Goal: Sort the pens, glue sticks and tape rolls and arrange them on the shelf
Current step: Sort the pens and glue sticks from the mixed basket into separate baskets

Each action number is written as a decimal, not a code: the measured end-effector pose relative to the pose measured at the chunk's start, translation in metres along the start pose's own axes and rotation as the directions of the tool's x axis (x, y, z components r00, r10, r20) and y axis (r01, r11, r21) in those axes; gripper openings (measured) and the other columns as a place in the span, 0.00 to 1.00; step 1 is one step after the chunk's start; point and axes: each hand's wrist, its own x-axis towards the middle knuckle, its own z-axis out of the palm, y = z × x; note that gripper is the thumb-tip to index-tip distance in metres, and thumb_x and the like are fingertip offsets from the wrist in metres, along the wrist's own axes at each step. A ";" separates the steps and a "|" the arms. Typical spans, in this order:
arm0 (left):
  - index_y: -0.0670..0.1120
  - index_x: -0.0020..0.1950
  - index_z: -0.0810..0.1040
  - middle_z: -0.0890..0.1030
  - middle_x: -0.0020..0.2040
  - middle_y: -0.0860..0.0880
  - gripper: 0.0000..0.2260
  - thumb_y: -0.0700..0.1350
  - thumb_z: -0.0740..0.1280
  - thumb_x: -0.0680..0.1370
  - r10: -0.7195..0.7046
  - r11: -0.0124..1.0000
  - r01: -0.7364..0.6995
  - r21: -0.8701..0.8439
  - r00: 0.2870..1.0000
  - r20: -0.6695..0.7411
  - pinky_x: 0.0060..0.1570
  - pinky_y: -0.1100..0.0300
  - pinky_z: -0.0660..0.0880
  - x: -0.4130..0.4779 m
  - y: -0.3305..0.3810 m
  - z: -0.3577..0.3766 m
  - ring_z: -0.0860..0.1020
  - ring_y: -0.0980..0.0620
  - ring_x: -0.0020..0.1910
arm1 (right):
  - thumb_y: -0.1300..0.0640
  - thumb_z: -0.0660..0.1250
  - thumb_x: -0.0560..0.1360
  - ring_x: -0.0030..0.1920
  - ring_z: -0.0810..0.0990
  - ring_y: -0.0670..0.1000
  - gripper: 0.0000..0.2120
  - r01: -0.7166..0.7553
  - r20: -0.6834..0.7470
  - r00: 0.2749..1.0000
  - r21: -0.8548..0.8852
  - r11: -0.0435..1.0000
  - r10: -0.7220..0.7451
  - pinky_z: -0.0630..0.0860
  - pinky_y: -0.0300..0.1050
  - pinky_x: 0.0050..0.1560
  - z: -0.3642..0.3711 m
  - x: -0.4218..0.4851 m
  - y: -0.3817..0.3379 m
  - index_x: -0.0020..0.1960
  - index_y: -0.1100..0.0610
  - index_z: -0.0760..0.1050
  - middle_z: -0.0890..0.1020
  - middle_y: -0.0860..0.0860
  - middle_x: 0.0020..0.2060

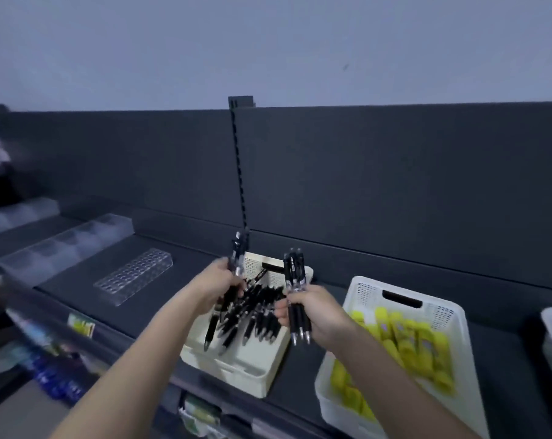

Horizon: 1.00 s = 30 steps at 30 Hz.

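Head view, left hand [219, 282] clutching pens [237, 252], right hand [314, 312] clutching perhaps three

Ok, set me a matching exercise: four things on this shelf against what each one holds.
1. left hand
2. cream basket
3. white basket
4. clear rack

A. yellow glue sticks
B. nothing, its holes bare
C. loose black pens, piled
D. a few pens, gripped upright

Pairs: 1-D, 2-C, 3-A, 4-B.
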 end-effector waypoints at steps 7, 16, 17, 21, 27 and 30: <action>0.37 0.47 0.77 0.80 0.44 0.38 0.08 0.31 0.62 0.70 -0.168 0.839 0.129 0.529 0.985 0.025 0.47 0.51 0.77 0.067 -0.048 -0.006 0.79 0.42 0.44 | 0.72 0.58 0.70 0.42 0.77 0.58 0.09 -0.149 -0.217 0.972 -0.273 0.950 0.090 0.73 0.50 0.45 0.036 0.064 0.032 0.48 0.69 0.73 0.77 0.65 0.43; 0.39 0.66 0.71 0.74 0.65 0.41 0.17 0.39 0.61 0.78 0.028 0.830 -0.046 0.556 0.999 0.041 0.61 0.58 0.68 0.078 -0.031 -0.007 0.72 0.43 0.65 | 0.63 0.58 0.77 0.38 0.71 0.48 0.01 0.009 -0.188 0.969 -0.624 0.782 -0.161 0.66 0.41 0.35 0.034 0.047 0.007 0.47 0.59 0.67 0.71 0.51 0.40; 0.40 0.68 0.69 0.73 0.67 0.41 0.18 0.40 0.61 0.78 0.072 0.825 -0.087 0.559 0.996 0.048 0.61 0.59 0.67 0.074 -0.028 -0.005 0.70 0.44 0.66 | 0.63 0.58 0.77 0.41 0.75 0.50 0.04 0.032 -0.167 0.966 -0.676 0.736 -0.195 0.69 0.44 0.39 0.029 0.041 0.005 0.50 0.60 0.69 0.73 0.53 0.43; 0.42 0.65 0.72 0.77 0.62 0.44 0.14 0.41 0.60 0.79 0.172 0.767 -0.239 0.595 0.971 0.168 0.56 0.61 0.68 0.058 -0.019 0.016 0.74 0.46 0.62 | 0.60 0.60 0.77 0.68 0.68 0.54 0.20 0.034 -0.180 0.924 -0.840 0.541 -0.338 0.63 0.38 0.62 0.000 0.018 0.003 0.69 0.61 0.66 0.71 0.56 0.65; 0.43 0.67 0.70 0.74 0.64 0.45 0.16 0.41 0.60 0.78 0.269 0.635 -0.432 0.641 0.901 0.341 0.56 0.63 0.65 0.034 -0.013 0.068 0.72 0.47 0.63 | 0.56 0.58 0.78 0.69 0.66 0.52 0.24 -0.125 -0.254 0.887 -0.936 0.328 -0.387 0.60 0.39 0.66 -0.054 -0.027 0.006 0.73 0.58 0.60 0.66 0.54 0.68; 0.43 0.67 0.69 0.73 0.64 0.43 0.17 0.42 0.60 0.79 0.296 0.577 -0.503 0.644 0.863 0.408 0.60 0.60 0.65 0.019 -0.005 0.099 0.71 0.45 0.63 | 0.55 0.57 0.79 0.68 0.67 0.52 0.23 -0.185 -0.296 0.873 -0.936 0.299 -0.388 0.65 0.42 0.65 -0.082 -0.054 0.007 0.72 0.57 0.60 0.66 0.53 0.68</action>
